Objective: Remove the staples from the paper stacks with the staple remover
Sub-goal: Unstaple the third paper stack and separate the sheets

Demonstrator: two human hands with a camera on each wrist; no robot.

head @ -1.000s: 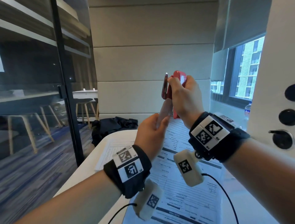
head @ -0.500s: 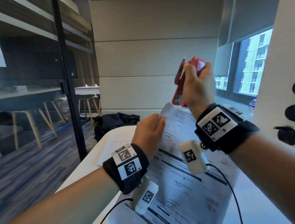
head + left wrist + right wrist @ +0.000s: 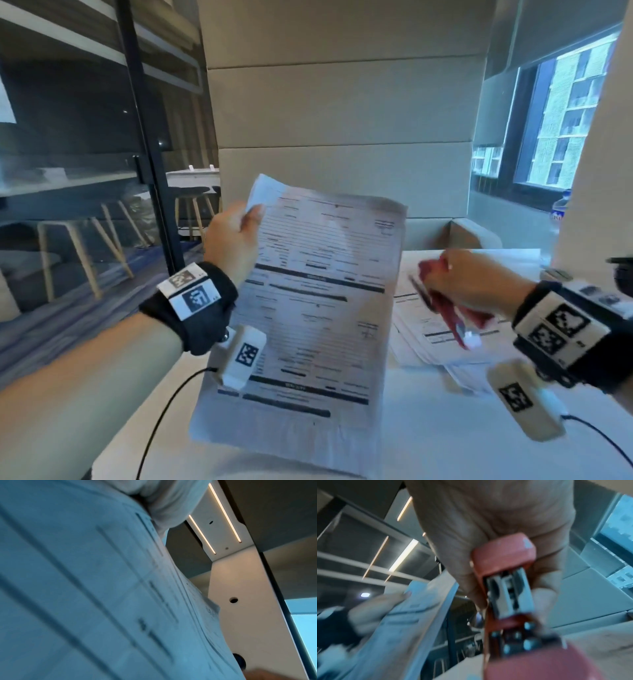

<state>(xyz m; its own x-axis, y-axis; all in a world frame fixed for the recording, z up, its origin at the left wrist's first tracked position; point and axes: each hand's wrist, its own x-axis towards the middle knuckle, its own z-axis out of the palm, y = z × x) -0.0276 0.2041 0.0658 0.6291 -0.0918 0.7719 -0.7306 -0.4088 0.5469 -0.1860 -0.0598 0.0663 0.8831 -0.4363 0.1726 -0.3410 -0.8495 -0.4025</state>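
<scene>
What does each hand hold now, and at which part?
The left hand pinches the paper stack at its top left corner. The right hand grips the red staple remover around its body.

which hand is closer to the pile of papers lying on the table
Right. The right hand, gripping the red staple remover, hangs just over the pile; the left hand holds another stack up, off to the side.
</scene>
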